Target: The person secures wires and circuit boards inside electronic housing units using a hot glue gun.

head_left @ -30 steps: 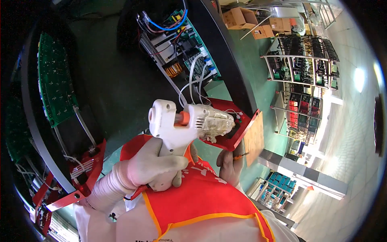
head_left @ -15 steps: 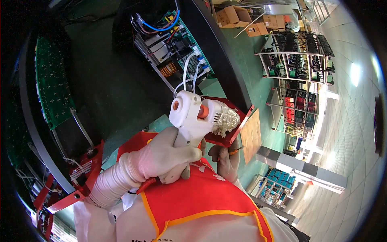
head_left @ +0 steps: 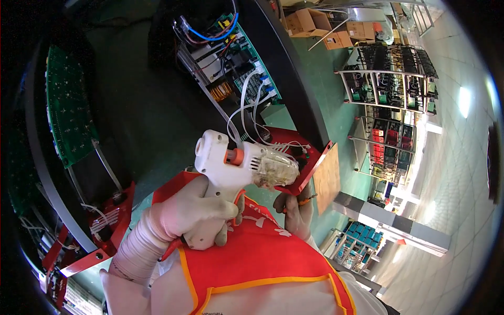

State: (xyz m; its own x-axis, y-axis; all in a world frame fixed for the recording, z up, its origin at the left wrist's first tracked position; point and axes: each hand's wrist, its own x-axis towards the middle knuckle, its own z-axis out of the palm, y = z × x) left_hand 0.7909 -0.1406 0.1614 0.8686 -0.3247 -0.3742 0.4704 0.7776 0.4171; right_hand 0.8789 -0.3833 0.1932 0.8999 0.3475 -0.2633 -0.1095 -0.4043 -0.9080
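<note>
My gloved left hand (head_left: 191, 210) is wrapped around the grip of a white hot glue gun (head_left: 220, 170). An orange glue stick shows in the gun's opening, and its nozzle end is covered in clear, crusted wrapping. That end points right, in front of a red metal panel (head_left: 316, 167) on a black frame. White wires (head_left: 244, 102) run from the green circuit board (head_left: 257, 63) down to the panel. Beyond the gun, my right hand (head_left: 295, 214) is closed near the panel's lower edge. Something small and orange pokes out by its fingers; its kind is unclear.
A second black frame (head_left: 50, 173) with a green board (head_left: 71, 110) and red end panel stands at left. A wooden board (head_left: 327, 176) lies beside the right panel. Wheeled racks (head_left: 388, 76) and cardboard boxes (head_left: 310, 23) stand further off.
The glue gun and my left hand have moved left and a little down. Wires on the red panel's inside now show. My right hand stays in nearly the same spot.
</note>
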